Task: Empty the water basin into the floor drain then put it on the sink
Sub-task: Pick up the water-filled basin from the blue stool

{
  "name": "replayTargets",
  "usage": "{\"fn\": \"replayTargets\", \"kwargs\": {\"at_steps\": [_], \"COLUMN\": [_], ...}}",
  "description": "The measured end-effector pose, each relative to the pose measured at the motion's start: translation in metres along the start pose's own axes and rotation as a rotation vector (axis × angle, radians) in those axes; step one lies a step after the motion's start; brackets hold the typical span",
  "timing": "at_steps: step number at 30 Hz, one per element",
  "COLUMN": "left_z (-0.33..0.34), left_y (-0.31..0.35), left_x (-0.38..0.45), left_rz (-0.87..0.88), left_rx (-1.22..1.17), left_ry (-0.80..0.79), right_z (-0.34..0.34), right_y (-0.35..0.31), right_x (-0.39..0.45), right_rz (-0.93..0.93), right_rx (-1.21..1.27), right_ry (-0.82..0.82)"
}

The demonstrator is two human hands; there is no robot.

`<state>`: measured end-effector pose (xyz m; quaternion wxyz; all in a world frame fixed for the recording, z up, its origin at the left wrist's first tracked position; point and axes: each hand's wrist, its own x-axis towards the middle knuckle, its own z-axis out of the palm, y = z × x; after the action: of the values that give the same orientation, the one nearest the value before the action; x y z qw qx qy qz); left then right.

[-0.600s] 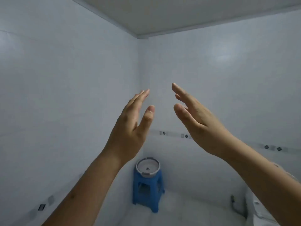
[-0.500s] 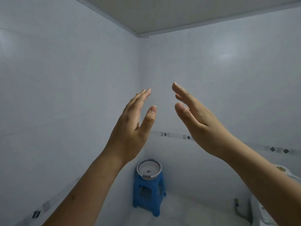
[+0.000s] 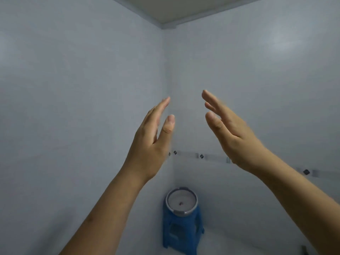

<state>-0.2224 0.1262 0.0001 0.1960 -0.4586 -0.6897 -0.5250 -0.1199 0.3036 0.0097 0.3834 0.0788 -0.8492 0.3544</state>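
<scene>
A round grey water basin (image 3: 181, 201) holding pale water with a small dark speck sits on a blue plastic stool (image 3: 181, 230) in the far corner of the tiled room. My left hand (image 3: 153, 142) and my right hand (image 3: 228, 129) are raised in front of me at about chest height, palms facing each other, fingers straight and apart, holding nothing. Both hands are well above and nearer than the basin. No floor drain or sink is in view.
White tiled walls (image 3: 73, 107) meet at the corner behind the stool, with a band of small dark diamond tiles (image 3: 201, 156) across the right wall. A pale floor (image 3: 239, 243) spreads right of the stool. A small dark fitting (image 3: 304, 250) shows at the bottom right edge.
My hands have drawn slightly further apart. The view has shifted a little, so the white fixture at the lower right has dropped out of sight.
</scene>
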Motion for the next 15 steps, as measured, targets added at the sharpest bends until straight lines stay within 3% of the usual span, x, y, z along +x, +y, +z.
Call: {"fn": "replayTargets", "kwargs": {"at_steps": [15], "left_z": [-0.009], "left_y": [-0.196], "left_x": [0.105], "left_rz": [-0.004], "left_rx": [-0.123], "left_ry": [-0.056], "right_z": [0.120], "right_y": [0.108], "right_x": [0.132], "right_rz": [0.031], "right_rx": [-0.037], "right_ry": [0.009]}}
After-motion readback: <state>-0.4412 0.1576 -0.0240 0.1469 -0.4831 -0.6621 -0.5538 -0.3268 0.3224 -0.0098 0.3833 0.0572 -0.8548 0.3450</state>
